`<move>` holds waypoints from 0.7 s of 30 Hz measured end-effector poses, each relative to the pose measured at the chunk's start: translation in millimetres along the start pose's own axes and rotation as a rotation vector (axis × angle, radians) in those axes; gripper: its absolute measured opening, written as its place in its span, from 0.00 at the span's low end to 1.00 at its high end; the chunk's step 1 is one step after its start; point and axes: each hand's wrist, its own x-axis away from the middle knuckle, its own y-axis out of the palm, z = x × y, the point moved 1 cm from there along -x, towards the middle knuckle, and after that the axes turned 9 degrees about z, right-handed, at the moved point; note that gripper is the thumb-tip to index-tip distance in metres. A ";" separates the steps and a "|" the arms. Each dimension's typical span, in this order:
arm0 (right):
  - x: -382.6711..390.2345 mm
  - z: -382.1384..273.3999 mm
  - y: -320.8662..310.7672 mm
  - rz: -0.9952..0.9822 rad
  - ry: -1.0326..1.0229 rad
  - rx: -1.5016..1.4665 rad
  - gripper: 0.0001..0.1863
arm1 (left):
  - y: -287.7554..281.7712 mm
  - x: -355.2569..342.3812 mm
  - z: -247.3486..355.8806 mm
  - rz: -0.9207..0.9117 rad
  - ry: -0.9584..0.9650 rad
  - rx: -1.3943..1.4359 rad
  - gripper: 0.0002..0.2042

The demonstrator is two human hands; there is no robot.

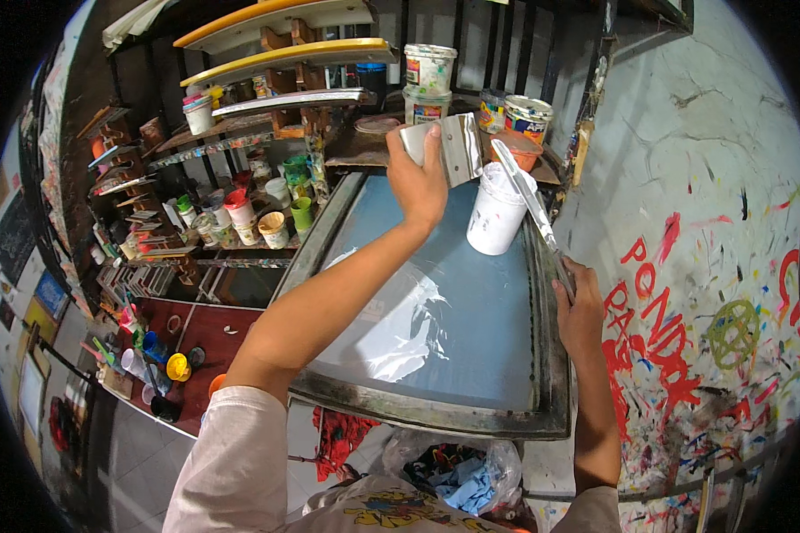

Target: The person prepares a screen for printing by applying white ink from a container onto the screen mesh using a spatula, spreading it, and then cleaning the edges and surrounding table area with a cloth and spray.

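My left hand point(420, 182) is raised over the far part of a framed printing screen point(436, 425) and grips a wide flat metal scraper point(460, 153), thumb across its face. In my right hand point(580, 309), at the screen's right edge, is the handle of a long ink spatula point(526, 188), its blade coated white. The blade slants up across the mouth of a white tub point(496, 218), which stands upright at the screen's far right. Whether blade and rim touch, I cannot tell. White ink point(409, 333) lies smeared over the middle of the mesh.
Behind the screen, paint tubs point(430, 71) and an orange bowl point(516, 151) stand on a shelf. Jars and long squeegees point(289, 58) fill racks at left. A paint-splashed wall point(711, 266) borders the right. Below the near edge sits a plastic bag of cloths point(462, 480).
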 end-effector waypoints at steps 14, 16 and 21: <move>65.2 -8.2 -89.2 0.091 -0.084 0.242 0.22 | -7.6 -21.7 13.8 -0.048 0.111 0.020 0.19; 79.3 -14.0 -105.4 0.089 -0.058 0.295 0.21 | -14.6 -23.0 25.4 -0.058 0.149 -0.032 0.22; 130.2 -50.3 -140.8 0.330 0.206 0.109 0.24 | -29.3 -17.1 77.4 -0.409 -0.245 0.193 0.24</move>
